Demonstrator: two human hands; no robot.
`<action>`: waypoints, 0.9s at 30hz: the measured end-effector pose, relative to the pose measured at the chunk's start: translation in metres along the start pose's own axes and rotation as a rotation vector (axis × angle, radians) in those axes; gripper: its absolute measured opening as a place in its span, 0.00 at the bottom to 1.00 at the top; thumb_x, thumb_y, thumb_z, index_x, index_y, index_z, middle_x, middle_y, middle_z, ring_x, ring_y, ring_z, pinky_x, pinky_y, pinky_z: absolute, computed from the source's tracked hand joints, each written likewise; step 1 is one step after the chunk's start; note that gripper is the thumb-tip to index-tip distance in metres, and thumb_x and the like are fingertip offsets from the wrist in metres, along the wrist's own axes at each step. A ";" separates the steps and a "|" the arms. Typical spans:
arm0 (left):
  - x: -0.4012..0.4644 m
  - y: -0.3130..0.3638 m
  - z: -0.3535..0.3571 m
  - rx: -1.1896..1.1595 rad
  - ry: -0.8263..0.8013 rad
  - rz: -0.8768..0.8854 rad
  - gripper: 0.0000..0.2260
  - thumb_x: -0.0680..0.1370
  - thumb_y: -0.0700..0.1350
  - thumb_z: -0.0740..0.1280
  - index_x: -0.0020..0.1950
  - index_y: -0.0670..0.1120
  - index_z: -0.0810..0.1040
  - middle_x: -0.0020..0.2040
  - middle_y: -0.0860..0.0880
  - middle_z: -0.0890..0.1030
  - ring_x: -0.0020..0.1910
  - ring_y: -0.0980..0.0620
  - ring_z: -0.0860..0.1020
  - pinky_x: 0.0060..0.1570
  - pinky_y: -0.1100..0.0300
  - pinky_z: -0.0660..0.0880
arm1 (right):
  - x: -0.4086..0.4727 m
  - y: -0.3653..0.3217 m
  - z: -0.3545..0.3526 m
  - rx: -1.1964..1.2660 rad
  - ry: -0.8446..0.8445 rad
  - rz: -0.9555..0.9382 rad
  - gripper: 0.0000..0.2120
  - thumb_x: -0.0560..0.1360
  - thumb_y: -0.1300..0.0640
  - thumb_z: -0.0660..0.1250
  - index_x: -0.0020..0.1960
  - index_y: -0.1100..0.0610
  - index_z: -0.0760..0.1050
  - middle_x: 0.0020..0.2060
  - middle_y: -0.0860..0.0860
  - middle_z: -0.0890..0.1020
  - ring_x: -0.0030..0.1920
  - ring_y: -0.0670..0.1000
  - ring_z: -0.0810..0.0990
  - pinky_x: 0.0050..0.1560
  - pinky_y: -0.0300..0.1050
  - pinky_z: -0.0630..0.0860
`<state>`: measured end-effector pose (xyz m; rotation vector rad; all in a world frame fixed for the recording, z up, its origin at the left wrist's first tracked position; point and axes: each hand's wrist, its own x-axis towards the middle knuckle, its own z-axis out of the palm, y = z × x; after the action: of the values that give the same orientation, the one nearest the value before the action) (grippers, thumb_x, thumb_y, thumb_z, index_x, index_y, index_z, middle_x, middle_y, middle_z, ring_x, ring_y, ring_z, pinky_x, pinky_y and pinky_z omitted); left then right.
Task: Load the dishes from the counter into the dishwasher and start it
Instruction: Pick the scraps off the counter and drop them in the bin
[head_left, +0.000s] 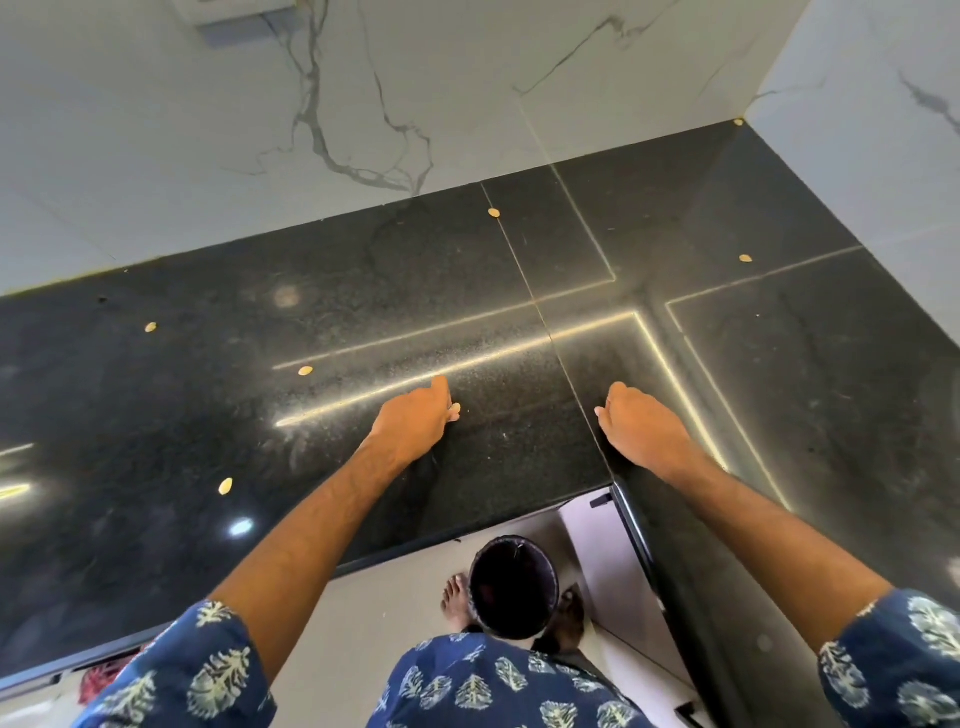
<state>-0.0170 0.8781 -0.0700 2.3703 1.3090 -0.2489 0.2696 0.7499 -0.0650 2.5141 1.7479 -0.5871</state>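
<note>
Two hands on black bench (363, 291) | left hand (415, 423) knuckles up, fingers curled under, holding nothing visible | right hand (636, 426) likewise (fingertips hidden, grip unclear) | dark bowl-like dish (514, 587) below bench edge, by feet

A dark round bin (514, 587) stands on the floor below white marble wall tiles (208, 130) with grey veins.

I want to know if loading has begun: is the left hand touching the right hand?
Apart. The head view shows the left hand and the right hand both over the black counter, with a wide strip of bare counter between them.
</note>
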 end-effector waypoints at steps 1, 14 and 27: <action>0.002 0.002 -0.002 0.037 -0.019 0.011 0.12 0.85 0.52 0.58 0.51 0.44 0.66 0.44 0.44 0.80 0.40 0.44 0.78 0.42 0.47 0.76 | -0.002 -0.003 -0.001 -0.018 0.012 0.002 0.12 0.83 0.51 0.58 0.51 0.61 0.70 0.48 0.60 0.81 0.50 0.63 0.80 0.43 0.51 0.72; 0.020 -0.001 -0.008 0.560 0.159 0.329 0.11 0.84 0.53 0.59 0.53 0.45 0.69 0.36 0.50 0.81 0.31 0.47 0.79 0.31 0.56 0.67 | -0.015 -0.062 -0.019 1.752 -0.426 0.390 0.10 0.76 0.60 0.54 0.36 0.54 0.63 0.30 0.49 0.63 0.29 0.47 0.58 0.26 0.39 0.57; 0.024 0.007 0.003 0.745 0.219 0.594 0.08 0.81 0.48 0.55 0.42 0.48 0.62 0.29 0.50 0.69 0.23 0.50 0.63 0.34 0.54 0.62 | -0.054 -0.086 -0.001 2.272 -0.313 0.349 0.15 0.80 0.57 0.56 0.54 0.64 0.78 0.40 0.57 0.79 0.35 0.49 0.74 0.35 0.39 0.74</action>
<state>0.0019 0.8917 -0.0794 3.3664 0.5626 -0.3399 0.1756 0.7334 -0.0302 2.2222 -0.3317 -3.8864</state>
